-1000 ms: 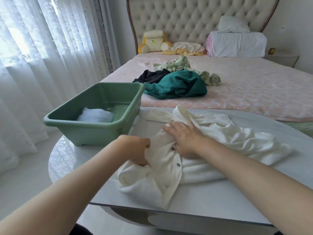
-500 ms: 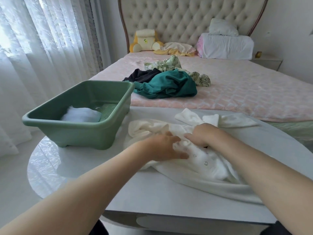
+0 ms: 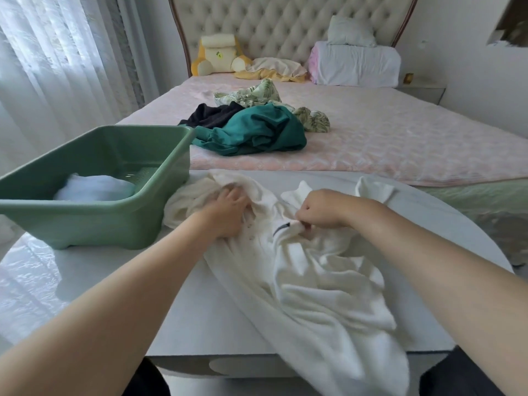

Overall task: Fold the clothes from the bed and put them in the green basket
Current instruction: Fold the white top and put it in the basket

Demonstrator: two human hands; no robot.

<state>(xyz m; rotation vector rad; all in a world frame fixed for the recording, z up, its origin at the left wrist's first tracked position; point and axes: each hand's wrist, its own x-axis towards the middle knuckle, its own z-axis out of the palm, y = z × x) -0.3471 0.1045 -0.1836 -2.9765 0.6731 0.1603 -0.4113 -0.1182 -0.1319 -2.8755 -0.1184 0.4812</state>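
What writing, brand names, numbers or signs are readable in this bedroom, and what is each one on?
No text here can be read.
Small tag on the yellow plush toy: a dark mark, too small and blurred to read.
Dark strip at the collar of the white garment, beside the right hand: no letters can be made out.
Green basket: no label shows.

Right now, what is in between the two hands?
Only a bunched stretch of the white shirt, lying on the table. The left hand and right hand both hold it, seen in the head view.
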